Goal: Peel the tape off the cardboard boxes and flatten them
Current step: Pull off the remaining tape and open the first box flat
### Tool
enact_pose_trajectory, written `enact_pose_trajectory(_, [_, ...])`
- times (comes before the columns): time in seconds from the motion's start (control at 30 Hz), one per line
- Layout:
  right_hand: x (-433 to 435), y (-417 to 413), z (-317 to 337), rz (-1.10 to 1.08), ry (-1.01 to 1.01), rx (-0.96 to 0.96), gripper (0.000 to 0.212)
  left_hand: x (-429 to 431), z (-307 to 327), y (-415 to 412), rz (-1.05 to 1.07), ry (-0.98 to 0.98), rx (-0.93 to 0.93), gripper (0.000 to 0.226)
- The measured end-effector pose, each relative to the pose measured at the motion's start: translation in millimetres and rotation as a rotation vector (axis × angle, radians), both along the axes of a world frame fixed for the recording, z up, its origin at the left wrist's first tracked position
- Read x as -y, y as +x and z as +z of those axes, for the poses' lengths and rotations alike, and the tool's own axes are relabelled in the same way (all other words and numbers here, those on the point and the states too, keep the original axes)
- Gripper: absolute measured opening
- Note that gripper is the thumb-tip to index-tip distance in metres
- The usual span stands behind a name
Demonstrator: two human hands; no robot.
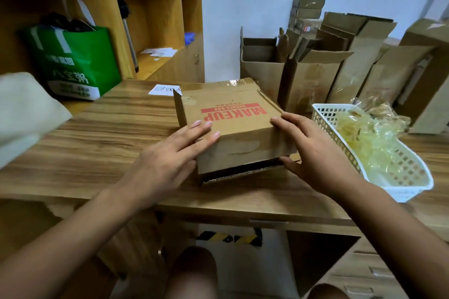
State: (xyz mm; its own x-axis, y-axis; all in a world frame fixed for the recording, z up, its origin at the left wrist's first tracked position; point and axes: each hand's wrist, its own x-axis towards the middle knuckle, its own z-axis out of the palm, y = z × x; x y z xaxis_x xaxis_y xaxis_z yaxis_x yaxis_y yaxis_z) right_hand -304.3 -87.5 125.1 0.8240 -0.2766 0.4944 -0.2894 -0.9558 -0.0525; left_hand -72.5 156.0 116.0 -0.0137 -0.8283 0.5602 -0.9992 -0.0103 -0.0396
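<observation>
A brown cardboard box printed with red "MAKEUP" lettering sits on the wooden desk, its near flap hanging loose over a dark gap. Clear tape shines on its far top edge. My left hand lies against the box's near left corner, straight fingers resting on the top. My right hand is at the near right corner, fingers on the top edge and thumb under the flap's lower corner.
A white perforated basket of crumpled clear tape stands right of the box. Several open and flattened cardboard boxes lean against the back wall. A green bag sits at the back left by wooden shelves. A pale cloth-like thing fills the left edge.
</observation>
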Motion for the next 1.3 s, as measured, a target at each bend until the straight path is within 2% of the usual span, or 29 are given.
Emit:
enact_pose_trajectory(0.1, [-2.0, -10.0, 1.7, 0.019, 0.005, -0.005, 0.088, 0.2, 2.9, 8.0, -0.008, 0.034, -0.030, 0.086])
enact_pose_trajectory(0.17, [-4.1, -19.5, 3.8, 0.061, 0.048, -0.012, 0.083, -0.5, 7.1, 13.3, -0.011, 0.065, -0.058, 0.085])
enact_pose_trajectory(0.3, [-9.2, -34.2, 14.1, 0.103, 0.208, -0.005, 0.066, -2.3, 18.8, 16.1, -0.024, 0.077, -0.117, 0.052])
enact_pose_trajectory(0.4, [-12.1, -38.6, 23.1, 0.072, 0.245, 0.011, 0.057, 0.1, 25.3, 16.1, 0.001, 0.056, -0.106, 0.048])
enact_pose_trajectory(0.63, [-16.4, -39.6, 32.9, 0.030, 0.291, 0.046, 0.051, 8.4, 37.5, 11.1, 0.037, 0.069, -0.019, 0.051])
enact_pose_trajectory(0.8, [-18.3, -41.7, 31.6, 0.039, 0.316, 0.036, 0.053, 4.8, 45.5, -3.6, 0.009, 0.063, 0.055, 0.063])
enact_pose_trajectory(0.97, [-22.2, -38.9, 31.4, 0.054, 0.322, 0.048, 0.056, 7.8, 46.5, -17.8, -0.094, -0.028, -0.026, 0.038])
enact_pose_trajectory(1.03, [-23.3, -38.9, 27.6, 0.045, 0.311, 0.094, 0.061, 9.9, 46.9, -17.4, -0.097, -0.069, -0.075, 0.034])
enact_pose_trajectory(1.1, [-25.9, -41.5, 21.4, -0.004, 0.297, 0.219, 0.061, 11.6, 47.0, -14.9, -0.084, -0.108, -0.099, 0.033])
enact_pose_trajectory(1.2, [-36.1, -48.0, 3.9, -0.067, 0.182, 0.576, 0.039, 14.7, 46.8, -12.2, -0.053, -0.123, -0.111, 0.037])
enact_pose_trajectory(1.23, [-41.2, -49.3, -4.1, -0.061, 0.167, 0.638, 0.033, 16.0, 46.0, -12.1, -0.043, -0.118, -0.114, 0.038])
enact_pose_trajectory(1.3, [-53.3, -46.4, -20.6, -0.011, 0.196, 0.583, 0.031, 18.4, 44.6, -12.5, -0.035, -0.109, -0.132, 0.039])
